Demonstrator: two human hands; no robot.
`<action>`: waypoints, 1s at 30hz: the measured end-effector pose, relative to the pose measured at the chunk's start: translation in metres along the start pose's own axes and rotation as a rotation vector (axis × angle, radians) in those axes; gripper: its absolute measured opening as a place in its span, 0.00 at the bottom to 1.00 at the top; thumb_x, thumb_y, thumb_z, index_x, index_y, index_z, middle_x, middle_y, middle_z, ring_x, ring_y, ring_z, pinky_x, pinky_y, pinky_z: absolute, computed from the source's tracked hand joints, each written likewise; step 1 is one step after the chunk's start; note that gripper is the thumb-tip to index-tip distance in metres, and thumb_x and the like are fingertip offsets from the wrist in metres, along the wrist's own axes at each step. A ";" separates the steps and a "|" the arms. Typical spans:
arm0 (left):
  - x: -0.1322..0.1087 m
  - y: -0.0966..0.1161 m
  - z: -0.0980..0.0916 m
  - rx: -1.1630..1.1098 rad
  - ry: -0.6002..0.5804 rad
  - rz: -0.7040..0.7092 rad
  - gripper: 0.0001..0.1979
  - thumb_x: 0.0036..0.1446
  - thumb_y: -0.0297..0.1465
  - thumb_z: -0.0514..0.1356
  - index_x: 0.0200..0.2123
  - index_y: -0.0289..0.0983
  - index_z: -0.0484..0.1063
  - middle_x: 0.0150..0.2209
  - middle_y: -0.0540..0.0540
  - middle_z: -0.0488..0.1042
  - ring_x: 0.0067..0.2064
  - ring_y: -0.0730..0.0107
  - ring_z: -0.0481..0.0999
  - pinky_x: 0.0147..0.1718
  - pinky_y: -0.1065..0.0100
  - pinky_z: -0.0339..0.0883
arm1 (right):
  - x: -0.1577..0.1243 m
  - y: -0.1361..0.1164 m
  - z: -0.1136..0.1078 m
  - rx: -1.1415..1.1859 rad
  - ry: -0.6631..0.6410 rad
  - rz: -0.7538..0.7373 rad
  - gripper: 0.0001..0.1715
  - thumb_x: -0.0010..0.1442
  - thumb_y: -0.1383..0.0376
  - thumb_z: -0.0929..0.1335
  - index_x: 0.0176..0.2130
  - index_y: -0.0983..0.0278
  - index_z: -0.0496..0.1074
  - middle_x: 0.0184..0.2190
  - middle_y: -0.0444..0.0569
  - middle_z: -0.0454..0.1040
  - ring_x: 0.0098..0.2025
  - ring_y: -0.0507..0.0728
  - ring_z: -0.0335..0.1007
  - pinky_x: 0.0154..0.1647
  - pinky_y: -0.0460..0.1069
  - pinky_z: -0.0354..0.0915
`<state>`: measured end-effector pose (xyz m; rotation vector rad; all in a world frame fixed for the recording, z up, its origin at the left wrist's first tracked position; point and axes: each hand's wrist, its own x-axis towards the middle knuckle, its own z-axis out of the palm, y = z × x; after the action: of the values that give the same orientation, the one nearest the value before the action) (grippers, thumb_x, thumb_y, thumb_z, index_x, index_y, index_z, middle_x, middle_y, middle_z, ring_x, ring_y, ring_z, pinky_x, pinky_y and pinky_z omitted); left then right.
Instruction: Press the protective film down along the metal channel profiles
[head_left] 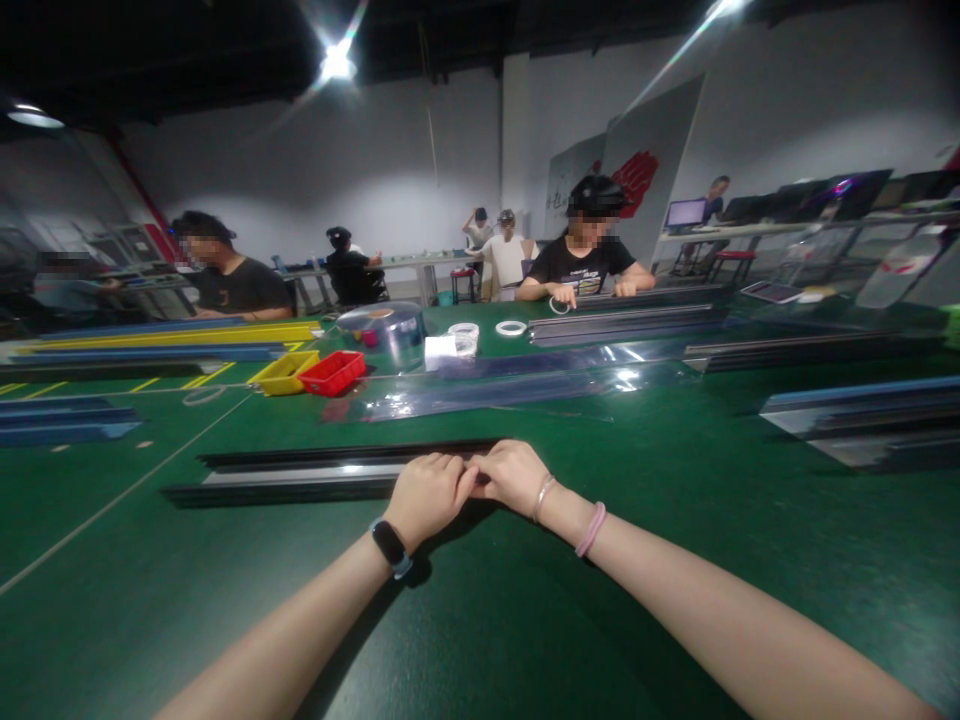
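Note:
A long black channel strip with raised side walls and a pale, shiny inner face lies across the green table. My left hand is closed over the near wall by its right end, thumb pointing right. Up against it, my right hand is closed around the strip's right end, fingers bent inward. The two thumbs almost meet. The hands cover that end, so any small piece between the fingertips is hidden.
Beyond the strip lie clear plastic sheets, a red bin, a yellow bin, and white tape rolls. Blue-black profiles lie at right, others at left. A co-worker handles profiles across the table.

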<state>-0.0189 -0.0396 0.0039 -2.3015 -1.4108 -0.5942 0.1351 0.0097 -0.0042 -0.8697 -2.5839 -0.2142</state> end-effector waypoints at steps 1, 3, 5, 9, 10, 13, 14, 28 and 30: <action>0.000 0.000 0.000 0.006 -0.004 -0.001 0.16 0.57 0.36 0.44 0.24 0.36 0.65 0.23 0.46 0.68 0.28 0.69 0.67 0.29 0.68 0.58 | 0.000 -0.001 -0.001 0.001 0.004 0.000 0.20 0.53 0.51 0.59 0.27 0.63 0.67 0.22 0.47 0.72 0.26 0.52 0.65 0.34 0.46 0.53; 0.000 -0.001 0.000 0.021 -0.018 -0.003 0.16 0.57 0.36 0.44 0.24 0.36 0.65 0.23 0.46 0.68 0.28 0.69 0.67 0.29 0.67 0.58 | 0.000 -0.004 -0.002 0.000 0.008 0.007 0.19 0.53 0.52 0.60 0.27 0.63 0.67 0.23 0.47 0.72 0.26 0.52 0.65 0.34 0.46 0.53; 0.000 -0.001 0.001 0.029 -0.028 -0.007 0.16 0.57 0.36 0.43 0.24 0.36 0.65 0.23 0.46 0.68 0.28 0.69 0.67 0.29 0.67 0.57 | -0.001 -0.006 -0.004 -0.004 0.010 0.026 0.17 0.53 0.53 0.60 0.28 0.63 0.67 0.24 0.47 0.72 0.27 0.52 0.65 0.33 0.46 0.53; 0.001 0.000 0.003 0.043 -0.024 -0.019 0.17 0.57 0.37 0.44 0.24 0.35 0.65 0.23 0.46 0.68 0.27 0.69 0.67 0.28 0.68 0.57 | -0.005 -0.011 -0.005 -0.029 0.034 0.085 0.17 0.54 0.54 0.59 0.30 0.64 0.67 0.25 0.48 0.72 0.29 0.54 0.65 0.33 0.47 0.54; 0.001 0.000 0.003 0.051 -0.020 -0.028 0.18 0.57 0.37 0.44 0.23 0.35 0.65 0.22 0.46 0.68 0.27 0.69 0.67 0.27 0.68 0.57 | -0.005 -0.012 -0.006 -0.034 0.042 0.094 0.18 0.54 0.53 0.59 0.30 0.64 0.67 0.25 0.48 0.71 0.29 0.54 0.65 0.33 0.48 0.54; 0.000 -0.002 0.005 0.078 -0.003 -0.072 0.19 0.57 0.38 0.44 0.22 0.35 0.65 0.22 0.45 0.68 0.26 0.68 0.67 0.26 0.68 0.56 | -0.006 -0.012 -0.009 -0.024 0.056 0.078 0.22 0.54 0.51 0.58 0.30 0.66 0.67 0.26 0.50 0.70 0.31 0.55 0.65 0.34 0.49 0.54; 0.000 -0.003 0.005 0.085 0.002 -0.085 0.20 0.57 0.38 0.44 0.21 0.35 0.65 0.21 0.45 0.68 0.26 0.68 0.67 0.25 0.68 0.55 | -0.006 -0.013 -0.010 -0.014 0.056 0.064 0.22 0.54 0.51 0.58 0.30 0.66 0.67 0.26 0.50 0.70 0.31 0.55 0.65 0.35 0.49 0.54; 0.003 -0.001 0.000 0.003 0.025 0.028 0.17 0.58 0.34 0.43 0.26 0.36 0.67 0.24 0.46 0.68 0.30 0.70 0.67 0.30 0.68 0.58 | -0.004 -0.019 -0.017 0.026 -0.033 0.089 0.15 0.53 0.56 0.61 0.31 0.67 0.65 0.28 0.50 0.68 0.34 0.55 0.62 0.39 0.50 0.52; 0.004 -0.001 0.000 -0.002 0.011 0.013 0.17 0.58 0.35 0.43 0.26 0.36 0.67 0.24 0.46 0.69 0.30 0.69 0.67 0.31 0.68 0.58 | -0.004 -0.019 -0.019 0.020 -0.027 0.099 0.15 0.53 0.56 0.61 0.31 0.66 0.64 0.28 0.50 0.68 0.34 0.55 0.62 0.38 0.49 0.53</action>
<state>-0.0181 -0.0367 0.0062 -2.3036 -1.3899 -0.6031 0.1324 -0.0130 0.0109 -0.9967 -2.5554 -0.1487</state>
